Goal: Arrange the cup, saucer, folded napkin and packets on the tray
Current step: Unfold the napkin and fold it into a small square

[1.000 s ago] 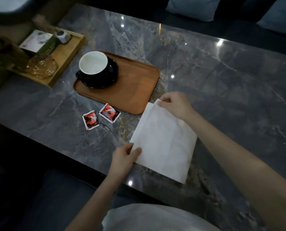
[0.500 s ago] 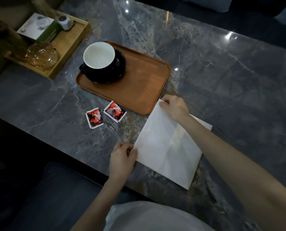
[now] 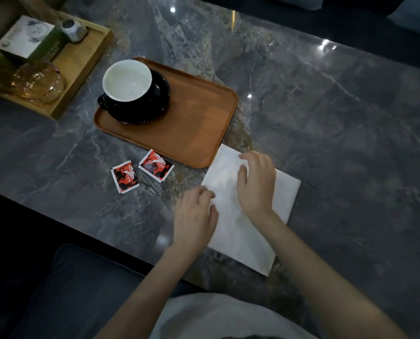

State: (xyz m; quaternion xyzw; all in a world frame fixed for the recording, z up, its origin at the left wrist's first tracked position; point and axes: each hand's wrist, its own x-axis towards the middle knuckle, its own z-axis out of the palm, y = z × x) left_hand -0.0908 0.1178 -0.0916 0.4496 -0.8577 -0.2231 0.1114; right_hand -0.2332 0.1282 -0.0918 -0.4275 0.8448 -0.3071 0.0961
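The cup (image 3: 127, 80) stands on the saucer (image 3: 155, 99) at the left end of the tray (image 3: 194, 128), which rests on the table (image 3: 326, 106). Two packets (image 3: 140, 172) lie side by side on the table just in front of the tray. The napkin (image 3: 238, 231) lies flat at the tray's near right corner, with both hands on it, left hand (image 3: 195, 216) beside right hand (image 3: 257, 184).

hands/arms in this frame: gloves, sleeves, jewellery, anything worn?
Both the left hand and right hand are bare, with no gloves. No rings, watch or bracelet are visible, though the image is dim and slightly blurred. Both forearms are uncovered as far as the frame shows, with no sleeve in view. A pale garment covers the torso at the bottom edge.
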